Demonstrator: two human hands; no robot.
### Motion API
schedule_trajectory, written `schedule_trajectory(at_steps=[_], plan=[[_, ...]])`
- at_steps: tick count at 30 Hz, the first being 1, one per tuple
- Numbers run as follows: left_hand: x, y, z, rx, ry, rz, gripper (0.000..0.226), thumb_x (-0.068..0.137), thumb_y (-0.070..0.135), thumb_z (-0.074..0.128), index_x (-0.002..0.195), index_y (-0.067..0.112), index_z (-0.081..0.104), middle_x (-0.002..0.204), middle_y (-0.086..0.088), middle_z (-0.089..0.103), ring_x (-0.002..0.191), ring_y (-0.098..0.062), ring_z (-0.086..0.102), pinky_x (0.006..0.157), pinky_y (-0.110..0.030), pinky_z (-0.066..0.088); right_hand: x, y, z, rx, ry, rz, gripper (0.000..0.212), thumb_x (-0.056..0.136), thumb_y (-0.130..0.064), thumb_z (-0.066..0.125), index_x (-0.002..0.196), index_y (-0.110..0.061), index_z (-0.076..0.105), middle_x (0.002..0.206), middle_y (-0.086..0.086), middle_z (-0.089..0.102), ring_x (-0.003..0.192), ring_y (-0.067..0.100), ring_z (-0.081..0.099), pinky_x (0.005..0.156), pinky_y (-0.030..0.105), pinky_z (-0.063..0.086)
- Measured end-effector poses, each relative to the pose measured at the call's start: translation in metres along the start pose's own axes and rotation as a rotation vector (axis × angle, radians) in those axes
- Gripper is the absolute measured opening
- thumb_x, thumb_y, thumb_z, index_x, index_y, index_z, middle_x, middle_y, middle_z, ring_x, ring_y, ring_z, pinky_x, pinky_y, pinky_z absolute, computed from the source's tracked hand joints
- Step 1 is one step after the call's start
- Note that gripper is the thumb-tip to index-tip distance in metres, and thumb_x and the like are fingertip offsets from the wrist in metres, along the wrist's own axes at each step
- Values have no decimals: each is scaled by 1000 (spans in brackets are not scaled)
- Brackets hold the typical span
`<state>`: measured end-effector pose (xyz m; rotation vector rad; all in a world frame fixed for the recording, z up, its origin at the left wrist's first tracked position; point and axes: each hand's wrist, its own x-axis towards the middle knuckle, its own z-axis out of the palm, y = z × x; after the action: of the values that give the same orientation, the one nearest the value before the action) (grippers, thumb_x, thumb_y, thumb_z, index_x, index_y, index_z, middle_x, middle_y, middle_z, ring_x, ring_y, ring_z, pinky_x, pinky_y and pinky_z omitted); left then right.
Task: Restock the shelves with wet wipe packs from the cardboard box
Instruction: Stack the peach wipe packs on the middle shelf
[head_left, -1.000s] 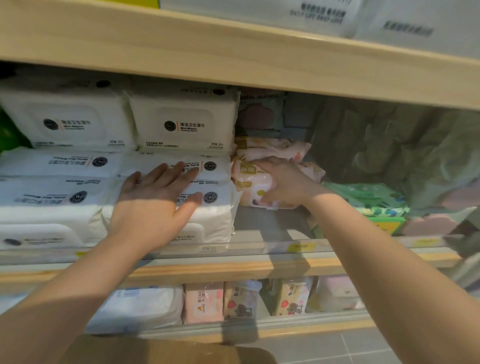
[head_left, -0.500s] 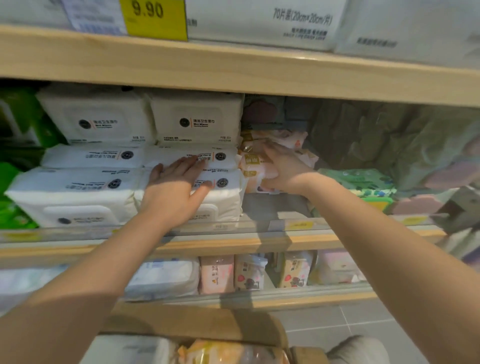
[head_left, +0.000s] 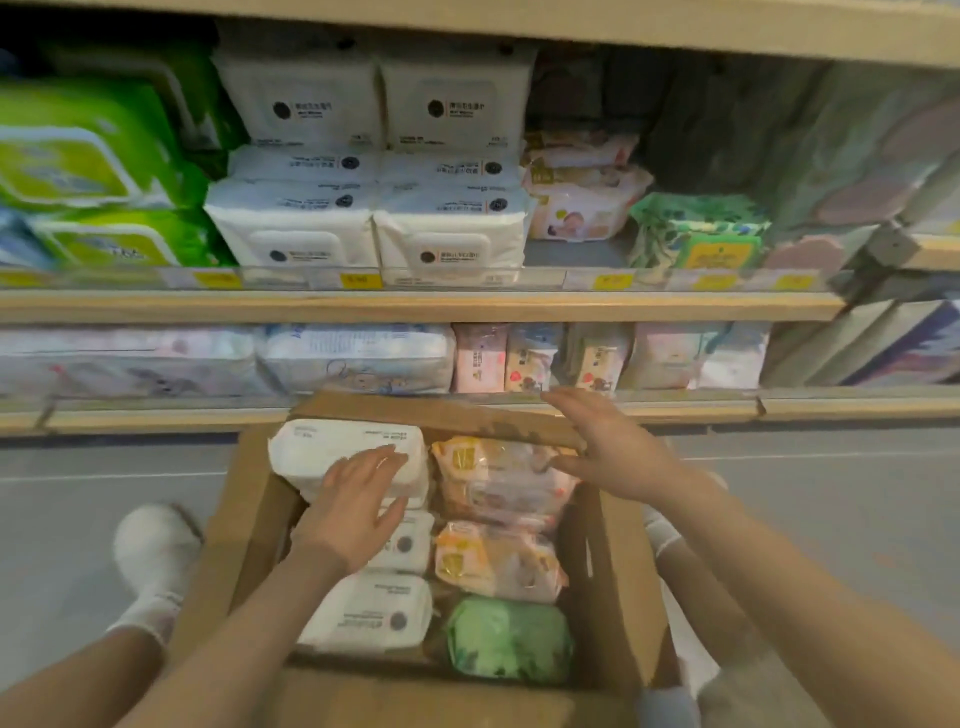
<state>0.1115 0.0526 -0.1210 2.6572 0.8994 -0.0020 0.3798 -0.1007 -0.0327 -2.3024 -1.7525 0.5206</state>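
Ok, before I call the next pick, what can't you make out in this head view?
- Whether more packs lie under the top layer in the brown cardboard box: the packs on top hide it.
- Whether the left hand grips the white rectangular wet wipe pack or only rests on it: its palm hides the contact.
- The yellow price labels on the wooden shelf edge: blurred and too small to read.
- The right hand hovers open; its contact with the box flap is unclear.

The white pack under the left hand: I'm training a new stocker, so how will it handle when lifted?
The white pack looks pillowy, so probably squashy rather than stiff. Its smooth film may be slippery. The left hand lies flat on it.
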Motion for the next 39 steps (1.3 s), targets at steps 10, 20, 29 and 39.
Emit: schedule_trajectory(at_steps=[10, 20, 29, 39], plan=[[-7, -45, 42, 151, -71, -107, 82, 89, 41, 47, 145, 34, -13, 155, 0, -11, 144, -28, 1, 112, -49, 18, 14, -2, 94, -35, -76, 106, 76, 84, -38, 65, 147, -21, 26, 153, 0, 27, 139, 19, 26, 115, 34, 22], [-13, -52, 55, -11, 39, -77, 99, 69, 28, 76, 148, 30, 17, 156, -2, 13, 143, -25, 9, 96, -50, 42, 47, -3, 142, -229, -35, 240, 72, 76, -48, 69, 136, -24, 37, 135, 2, 39, 124, 25, 36, 108, 40, 28], [-18, -48, 51, -86, 76, -1, 68, 82, 38, 48, 145, 25, 29, 153, 0, 24, 141, -17, 16, 106, -52, 25, 36, -3, 105, -283, -21, 174, 69, 71, -53, 69, 127, -26, 41, 124, -3, 51, 116, 21, 45, 98, 38, 34], [-5, 43, 115, -18, -180, 264, 71, 76, 28, 62, 141, 27, 33, 148, 0, 35, 134, -24, 36, 108, -47, 31, -37, 47, 25, -219, 202, 361, 87, 56, -79, 62, 125, -30, 45, 118, -4, 55, 109, 21, 48, 89, 38, 36]])
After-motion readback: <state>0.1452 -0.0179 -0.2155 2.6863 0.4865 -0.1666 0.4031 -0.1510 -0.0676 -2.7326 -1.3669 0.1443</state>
